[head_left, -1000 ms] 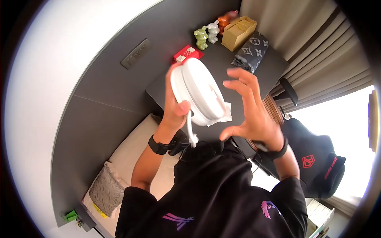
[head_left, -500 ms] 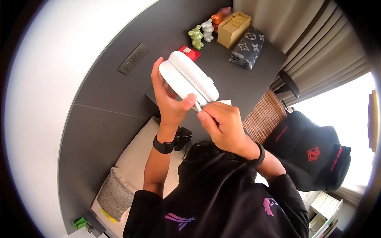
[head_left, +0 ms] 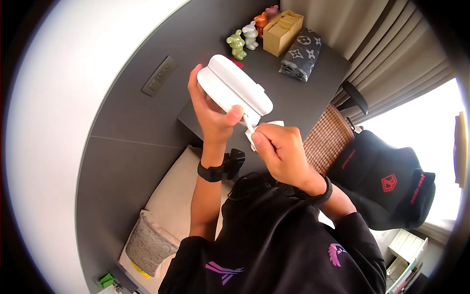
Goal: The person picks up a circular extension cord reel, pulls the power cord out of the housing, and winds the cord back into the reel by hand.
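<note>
A white rounded, thick-bodied object (head_left: 232, 85) with a lengthwise groove is held up in front of me, tilted, above the dark desk. My left hand (head_left: 215, 115) grips it from the left, fingers behind and thumb at its lower end. At that lower end, my right hand (head_left: 279, 149) pinches a thin white stick-like piece (head_left: 250, 125), which reaches up to the object. Whether the two are joined cannot be made out. A crumpled white sheet, perhaps tissue (head_left: 276, 123), shows behind my right hand, partly hidden by it.
Bear figurines (head_left: 237, 45), a tan paper bag (head_left: 283, 32) and a dark patterned package (head_left: 302, 55) stand at the desk's (head_left: 298, 95) far end. To the right is a black chair (head_left: 382, 181). A bed (head_left: 181, 196) with a grey cushion (head_left: 151, 240) lies below left.
My right hand has shifted slightly right and down from the white object, and more of the thin white piece shows between them. More of the white sheet is visible. The view has shifted slightly.
</note>
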Motion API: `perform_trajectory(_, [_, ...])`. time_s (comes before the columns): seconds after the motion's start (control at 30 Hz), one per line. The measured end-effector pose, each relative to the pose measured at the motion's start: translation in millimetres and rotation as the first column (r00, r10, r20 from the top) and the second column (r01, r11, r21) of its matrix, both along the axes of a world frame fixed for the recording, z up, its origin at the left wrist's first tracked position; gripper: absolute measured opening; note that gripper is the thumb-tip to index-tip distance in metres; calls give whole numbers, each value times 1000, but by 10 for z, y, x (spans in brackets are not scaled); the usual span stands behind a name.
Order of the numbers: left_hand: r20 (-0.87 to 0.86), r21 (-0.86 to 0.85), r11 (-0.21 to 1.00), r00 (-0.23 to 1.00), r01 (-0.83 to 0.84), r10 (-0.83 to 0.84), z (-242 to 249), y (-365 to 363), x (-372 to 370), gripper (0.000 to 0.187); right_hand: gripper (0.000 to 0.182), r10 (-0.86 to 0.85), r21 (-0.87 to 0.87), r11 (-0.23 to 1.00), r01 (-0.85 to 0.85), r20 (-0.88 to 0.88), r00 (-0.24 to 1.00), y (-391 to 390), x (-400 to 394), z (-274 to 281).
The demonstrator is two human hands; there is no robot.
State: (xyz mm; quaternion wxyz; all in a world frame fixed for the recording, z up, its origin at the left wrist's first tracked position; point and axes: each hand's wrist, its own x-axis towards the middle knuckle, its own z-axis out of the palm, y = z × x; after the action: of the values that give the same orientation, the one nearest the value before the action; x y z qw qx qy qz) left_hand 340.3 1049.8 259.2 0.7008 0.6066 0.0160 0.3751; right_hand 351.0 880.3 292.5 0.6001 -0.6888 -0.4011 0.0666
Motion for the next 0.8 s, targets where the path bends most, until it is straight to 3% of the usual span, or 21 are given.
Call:
perform_trajectory(0.03, [-2,-3,1000,1000,-31,31,-20,-20,0,112,21,-7,-3,1000,7,-21,1000,2,5,-26])
perform_trajectory(0.13, [-32,18,996,996,-84,85,-93,-66,-49,120,22,11,-12,1000,-15,-297,955,3,-27,-106])
perform_trajectory(0.23, [-14,81,988,991,-132,133,-194,-129,-100,124,22,-76,-7,997,79,-341,937,10,-73,-104])
perform_trajectory(0.27, [-58,-3,991,989,-135,134,-183,-192,-134,123,22,-120,-29,993,116,-301,946,2,-74,-86])
perform_trajectory(0.37, [8,-263,961,996,85,-86,-218,-123,-259,119,21,-208,-75,977,198,-177,962,-76,-43,14])
perform_trajectory(0.5, [-244,-440,886,930,146,-275,-275,-18,-464,113,21,-195,-122,975,184,-85,977,-230,78,128])
perform_trajectory(0.67, [-304,-451,742,697,496,-650,-264,21,-749,128,25,1,-202,979,-8,-33,999,-473,225,183])
perform_trajectory(0.73, [-352,-488,635,531,598,-771,-241,23,-879,141,29,109,-249,959,-132,-106,988,-557,306,177])
perform_trajectory(0.8, [-268,-539,418,321,731,-908,-353,-3,-823,153,33,273,-135,946,-293,-151,950,-541,365,56])
